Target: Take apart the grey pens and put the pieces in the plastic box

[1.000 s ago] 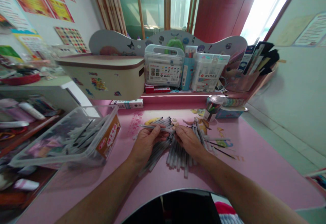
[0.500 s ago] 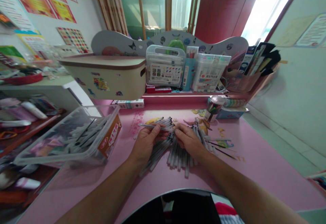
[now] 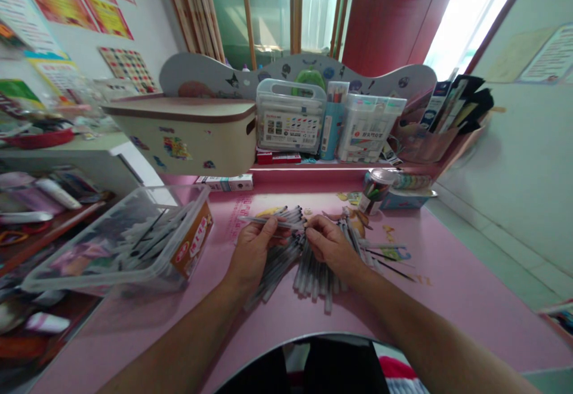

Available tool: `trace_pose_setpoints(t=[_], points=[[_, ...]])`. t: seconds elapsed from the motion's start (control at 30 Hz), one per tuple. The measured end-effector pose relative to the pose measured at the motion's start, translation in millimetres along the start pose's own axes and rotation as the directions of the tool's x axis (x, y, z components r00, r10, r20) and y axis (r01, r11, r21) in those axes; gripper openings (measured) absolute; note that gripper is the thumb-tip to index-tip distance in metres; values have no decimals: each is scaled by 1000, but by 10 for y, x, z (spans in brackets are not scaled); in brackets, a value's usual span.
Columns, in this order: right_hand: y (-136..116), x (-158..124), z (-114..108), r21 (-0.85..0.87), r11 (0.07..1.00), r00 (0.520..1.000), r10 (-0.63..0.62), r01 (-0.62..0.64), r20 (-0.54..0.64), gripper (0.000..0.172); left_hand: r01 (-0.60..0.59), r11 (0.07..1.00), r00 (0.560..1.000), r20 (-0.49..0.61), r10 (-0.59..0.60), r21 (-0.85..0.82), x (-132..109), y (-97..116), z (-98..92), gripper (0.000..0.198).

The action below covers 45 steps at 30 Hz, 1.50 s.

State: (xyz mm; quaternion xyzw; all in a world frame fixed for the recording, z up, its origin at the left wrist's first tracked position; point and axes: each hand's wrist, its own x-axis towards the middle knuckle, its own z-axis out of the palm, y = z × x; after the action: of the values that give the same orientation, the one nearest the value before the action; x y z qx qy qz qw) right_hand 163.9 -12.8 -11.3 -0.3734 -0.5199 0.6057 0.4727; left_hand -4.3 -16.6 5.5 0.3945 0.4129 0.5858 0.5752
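1. To the left of the pile of grey, pen-like sticks, a clear bin sits on the pink surface. More grey sticks lie in it. Its walls stand up, so a hand coming from the pile would need to lift over the rim.
2. By the left part of the pile, the left hand holds one stick up in the air. Its fingers are closed around the stick's middle, with the thumb on top. The stick lies almost flat and pokes out on both sides.
3. Held above the pile, that stick looks light, stiff and smooth. It could slip or roll, and a hard bend might crack it. The middle seems a good place to hold.
4. In front of the pile, there is room before the curved near edge.
5. By the right part of the pile, the right hand has its fingertips bunched near the stick's right end. I cannot tell if they pinch it.
6. To the right of the pile, thin dark sticks lie flat. A jar stands farther back. Past them is wide room to move.
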Motion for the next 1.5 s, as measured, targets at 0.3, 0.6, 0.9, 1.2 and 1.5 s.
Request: trace_pose_setpoints(t=[0.3,0.6,0.9,1.2,1.5], points=[[-146,-34,-26,484,819,951,249,-309,186,28,-51,999,999,19,51,18,-33,9,-18,31],[-136,-43,-16,283,879,915,323,-384,240,31,-122,984,992,9,124,-131,47,84,-39,23],[-115,-4,-35,317,899,952,303,-301,44,29,-172,825,946,-325,-15,-538,261,262,-173,17],[-43,-70,121,143,974,982,164,-176,97,31,162,937,986,88,-141,-309,-80,12,135,18],[-99,25,-14,522,823,974,202,-226,103,23,336,811,938,87,-337,-478,-8,65,98,26]])
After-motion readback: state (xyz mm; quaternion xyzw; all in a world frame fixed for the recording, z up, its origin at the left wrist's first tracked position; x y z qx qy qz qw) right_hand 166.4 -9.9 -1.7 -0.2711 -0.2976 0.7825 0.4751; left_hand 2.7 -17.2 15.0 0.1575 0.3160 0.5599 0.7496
